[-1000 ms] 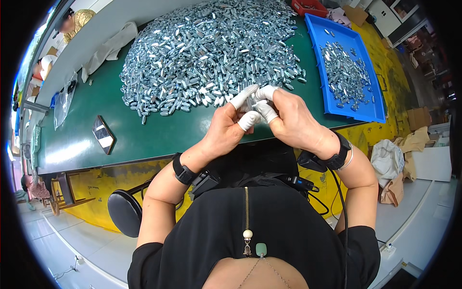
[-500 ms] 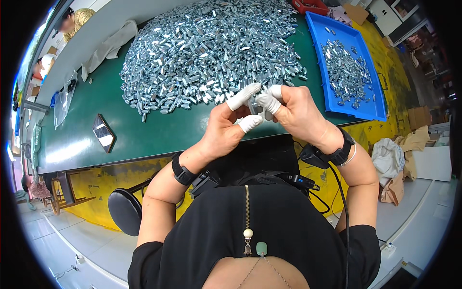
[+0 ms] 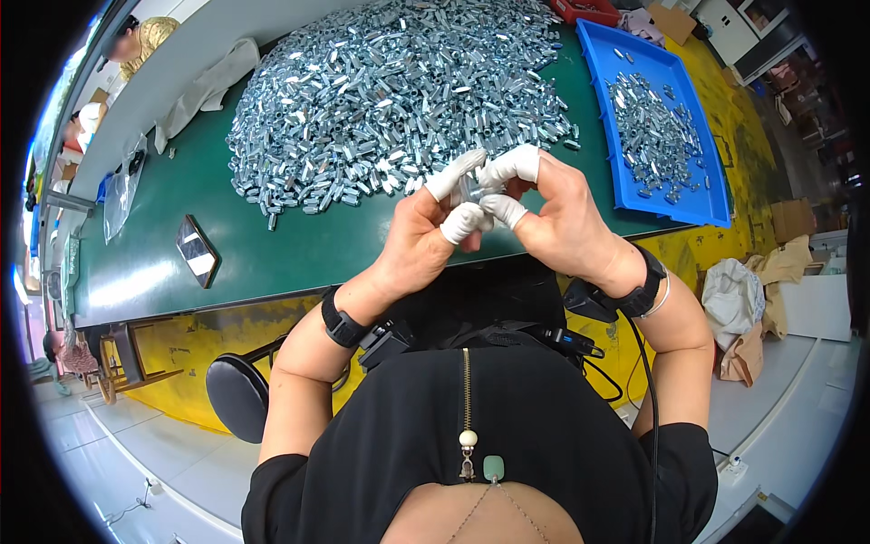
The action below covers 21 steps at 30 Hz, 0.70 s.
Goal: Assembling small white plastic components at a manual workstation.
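Note:
My left hand [image 3: 419, 234] and my right hand [image 3: 566, 216] meet just in front of a large pile of small silvery metal sleeves [image 3: 399, 91]. White finger covers sit on the thumb and fingertips of both. Pinched between the fingertips of the two hands is one small metal sleeve [image 3: 470, 189], mostly hidden by the fingers. Its exact shape is hard to make out. My left thumb presses from the near side, while the right index finger arches over from above with the right thumb below it.
On the right lies a blue tray [image 3: 616, 172] with a smaller lot of sleeves. A phone-like dark slab [image 3: 197, 251] rests on the green table [image 3: 299, 258] at left, beyond which are a clear plastic bag [image 3: 122, 201] and grey cloth [image 3: 207, 89]. A red bin [image 3: 587, 11] stands far back.
My right index finger has risen and now arches over the sleeve, with the right thumb lower. My left thumb has bent upward, closer to the other fingers. The pile and tray look unchanged.

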Tool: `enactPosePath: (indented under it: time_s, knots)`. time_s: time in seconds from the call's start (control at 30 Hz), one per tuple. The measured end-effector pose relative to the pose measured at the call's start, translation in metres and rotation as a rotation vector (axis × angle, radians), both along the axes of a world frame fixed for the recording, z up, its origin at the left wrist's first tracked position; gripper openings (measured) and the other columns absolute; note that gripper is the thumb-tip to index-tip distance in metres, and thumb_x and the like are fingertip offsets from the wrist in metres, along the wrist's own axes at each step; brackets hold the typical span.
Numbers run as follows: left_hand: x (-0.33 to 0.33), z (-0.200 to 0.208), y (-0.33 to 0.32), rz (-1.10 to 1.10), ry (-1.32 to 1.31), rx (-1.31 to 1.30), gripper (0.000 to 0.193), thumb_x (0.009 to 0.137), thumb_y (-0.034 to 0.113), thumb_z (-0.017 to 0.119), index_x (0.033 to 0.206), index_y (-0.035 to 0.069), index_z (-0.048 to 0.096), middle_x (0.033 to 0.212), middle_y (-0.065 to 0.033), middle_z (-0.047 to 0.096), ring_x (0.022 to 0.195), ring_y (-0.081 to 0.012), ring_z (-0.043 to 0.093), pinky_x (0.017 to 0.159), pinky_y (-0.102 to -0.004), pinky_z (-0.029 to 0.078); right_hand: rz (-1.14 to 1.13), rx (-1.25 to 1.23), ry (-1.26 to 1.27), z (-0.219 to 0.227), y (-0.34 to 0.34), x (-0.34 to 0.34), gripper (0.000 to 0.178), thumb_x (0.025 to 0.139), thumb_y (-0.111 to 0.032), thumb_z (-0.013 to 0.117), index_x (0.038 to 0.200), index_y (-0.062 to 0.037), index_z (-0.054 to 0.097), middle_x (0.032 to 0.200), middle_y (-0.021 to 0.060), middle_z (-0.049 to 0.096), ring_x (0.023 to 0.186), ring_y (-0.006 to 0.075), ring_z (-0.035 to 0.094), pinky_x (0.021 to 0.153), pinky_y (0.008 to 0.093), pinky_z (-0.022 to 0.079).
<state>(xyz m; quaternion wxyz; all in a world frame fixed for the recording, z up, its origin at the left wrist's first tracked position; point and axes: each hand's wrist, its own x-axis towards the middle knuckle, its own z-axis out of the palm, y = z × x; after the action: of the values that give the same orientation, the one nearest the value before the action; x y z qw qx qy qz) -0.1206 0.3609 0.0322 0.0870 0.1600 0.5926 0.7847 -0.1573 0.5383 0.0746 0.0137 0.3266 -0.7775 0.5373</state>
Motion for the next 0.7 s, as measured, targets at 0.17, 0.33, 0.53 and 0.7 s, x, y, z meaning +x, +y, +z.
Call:
enactPosePath:
  time_s: [0.17, 0.33, 0.53, 0.7]
  knots:
    - [0.002, 0.000, -0.003, -0.082, -0.067, 0.051, 0.056, 0.087, 0.006, 0.057, 0.137, 0.006, 0.032, 0.097, -0.0043, 0.058, 0.079, -0.0069, 0.054, 0.069, -0.0222, 0.047, 0.101, -0.072, -0.388, 0.011, 0.006, -0.001, 0.011, 0.080, -0.001, 0.063, 0.091, 0.0010, 0.061, 0.079, 0.0038, 0.064, 0.068, 0.0093, 0.058, 0.060, 0.0237, 0.047]
    - [0.003, 0.002, 0.009, 0.109, 0.266, -0.081, 0.058, 0.085, 0.004, 0.060, 0.136, 0.005, 0.033, 0.106, -0.0071, 0.057, 0.085, -0.0094, 0.056, 0.074, -0.0252, 0.048, 0.065, 0.032, -0.453, 0.011, 0.006, -0.005, 0.013, 0.080, -0.001, 0.064, 0.093, 0.0019, 0.061, 0.080, 0.0032, 0.064, 0.070, 0.0079, 0.059, 0.061, 0.0228, 0.047]
    - [0.002, -0.006, 0.007, 0.146, 0.301, -0.181, 0.059, 0.083, 0.003, 0.060, 0.136, 0.004, 0.034, 0.108, -0.0080, 0.057, 0.087, -0.0106, 0.057, 0.076, -0.0264, 0.048, 0.046, 0.143, -0.164, 0.006, 0.007, -0.003, 0.017, 0.078, 0.000, 0.064, 0.095, 0.0005, 0.062, 0.079, 0.0080, 0.065, 0.069, 0.0103, 0.060, 0.061, 0.0238, 0.048]
    - [0.001, 0.000, -0.002, -0.009, 0.035, 0.026, 0.057, 0.084, 0.003, 0.060, 0.135, 0.003, 0.036, 0.101, -0.0064, 0.059, 0.082, -0.0100, 0.057, 0.074, -0.0257, 0.048, 0.067, 0.040, 0.131, -0.005, 0.006, -0.006, 0.018, 0.077, -0.002, 0.066, 0.094, -0.0007, 0.062, 0.075, 0.0104, 0.065, 0.062, 0.0149, 0.061, 0.057, 0.0257, 0.047]
